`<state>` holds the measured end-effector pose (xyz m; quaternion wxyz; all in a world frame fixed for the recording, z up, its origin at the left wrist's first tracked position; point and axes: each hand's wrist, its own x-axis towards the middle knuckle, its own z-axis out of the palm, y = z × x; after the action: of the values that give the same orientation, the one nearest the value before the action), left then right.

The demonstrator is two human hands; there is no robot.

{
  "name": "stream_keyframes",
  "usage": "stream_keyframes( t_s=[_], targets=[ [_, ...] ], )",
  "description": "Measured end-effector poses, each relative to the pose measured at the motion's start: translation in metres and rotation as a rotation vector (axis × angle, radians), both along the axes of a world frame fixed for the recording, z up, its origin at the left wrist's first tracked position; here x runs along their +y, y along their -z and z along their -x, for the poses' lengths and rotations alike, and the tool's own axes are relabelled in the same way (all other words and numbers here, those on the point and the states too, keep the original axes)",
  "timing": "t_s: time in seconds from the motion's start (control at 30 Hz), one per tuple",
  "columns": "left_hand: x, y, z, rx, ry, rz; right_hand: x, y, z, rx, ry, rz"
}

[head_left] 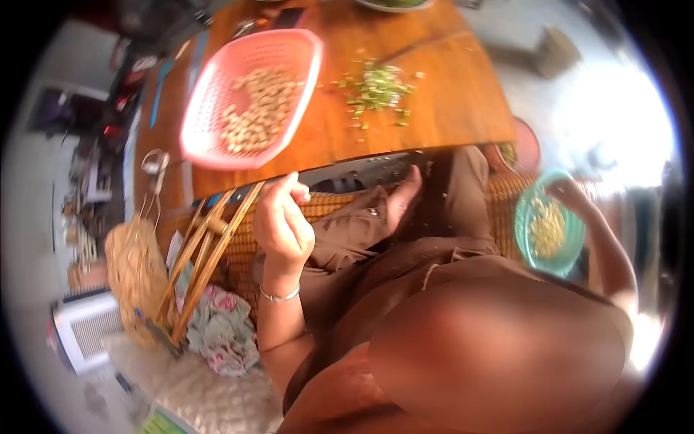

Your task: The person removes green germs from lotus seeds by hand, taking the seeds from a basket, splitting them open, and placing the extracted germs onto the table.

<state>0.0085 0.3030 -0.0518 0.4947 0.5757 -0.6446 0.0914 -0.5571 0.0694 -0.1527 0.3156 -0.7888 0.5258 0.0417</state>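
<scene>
Two hands: both in view, well apart, one on each side of the body.
Left hand (pixel 284 226): raised in front of the near table edge, a bracelet (pixel 280 296) at its wrist; the fingers are curled inward, thumb and forefinger tips close together, and I cannot tell whether something small is pinched between them.
Right hand (pixel 566 194): at the upper rim of the green basin, fingers pointing inward; it is too small and blurred to tell how far it is open or whether it has hold of anything.
Green basin (pixel 575 235): beside the person's hip on the right, with pale yellow pieces (pixel 547 230) heaped inside.
Pink basket (pixel 207 101): on the wooden table (pixel 441 79), near the left hand, its walls perforated; tan, nut-like pieces (pixel 262 108) cover part of its bottom.
Green scraps (pixel 381 85): loosely scattered on the tabletop, to the right of the basket.
Seat: woven, brown (pixel 238 254), under the person's legs, one bare foot (pixel 405 195) visible.
Left side: a wooden frame (pixel 206 269) leans between a tan bag (pixel 134 271) and a flowered cloth (pixel 220 333).
</scene>
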Motion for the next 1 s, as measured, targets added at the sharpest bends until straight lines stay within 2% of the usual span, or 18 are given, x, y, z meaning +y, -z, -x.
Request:
stream_keyframes(
  t_s=[0.03,0.1,0.17,0.23,0.3,0.37,0.43,0.5,0.63,0.73,0.77,0.83,0.93,1.0],
  targets=[
    [0.002,-0.004,-0.006,0.014,-0.034,0.001,-0.013,-0.012,-0.021,-0.015,-0.05,0.005],
    [0.005,-0.011,-0.019,0.088,-0.102,0.007,-0.028,-0.034,-0.053,-0.235,-0.135,0.112],
    [0.001,-0.027,-0.029,0.079,-0.18,-0.011,-0.023,-0.08,-0.131,-0.524,-0.05,0.02],
    [-0.009,-0.035,-0.045,0.176,-0.255,-0.055,-0.016,-0.113,-0.199,-0.689,-0.268,0.056],
    [-0.027,-0.034,-0.071,0.127,-0.312,-0.061,-0.016,-0.116,-0.258,-0.901,-0.311,-0.031],
    [-0.045,-0.039,-0.089,0.068,-0.365,-0.131,-0.028,-0.107,-0.317,-0.931,-0.326,0.02],
    [-0.061,-0.051,-0.101,0.079,-0.418,-0.281,-0.039,-0.09,-0.376,-1.138,-0.343,0.293],
    [-0.078,-0.046,-0.128,-0.177,-0.474,-0.334,-0.05,-0.082,-0.408,-1.184,-0.304,0.492],
    [-0.105,-0.039,-0.165,-0.262,-0.482,-0.434,-0.062,-0.07,-0.402,-1.104,-0.301,0.737],
    [-0.125,-0.034,-0.187,-0.398,-0.48,-0.725,-0.056,-0.074,-0.395,-1.077,-0.301,0.754],
    [-0.131,-0.032,-0.193,-0.399,-0.483,-0.729,-0.055,-0.076,-0.396,-1.068,-0.298,0.774],
    [-0.138,-0.029,-0.197,-0.267,-0.412,-0.904,-0.054,-0.077,-0.398,-1.048,-0.33,0.82],
    [-0.147,-0.027,-0.197,-0.347,-0.492,-1.011,-0.054,-0.082,-0.398,-1.071,-0.393,0.868],
    [-0.148,-0.026,-0.196,-0.369,-0.484,-0.98,-0.056,-0.081,-0.398,-1.056,-0.38,0.845]
  ],
)
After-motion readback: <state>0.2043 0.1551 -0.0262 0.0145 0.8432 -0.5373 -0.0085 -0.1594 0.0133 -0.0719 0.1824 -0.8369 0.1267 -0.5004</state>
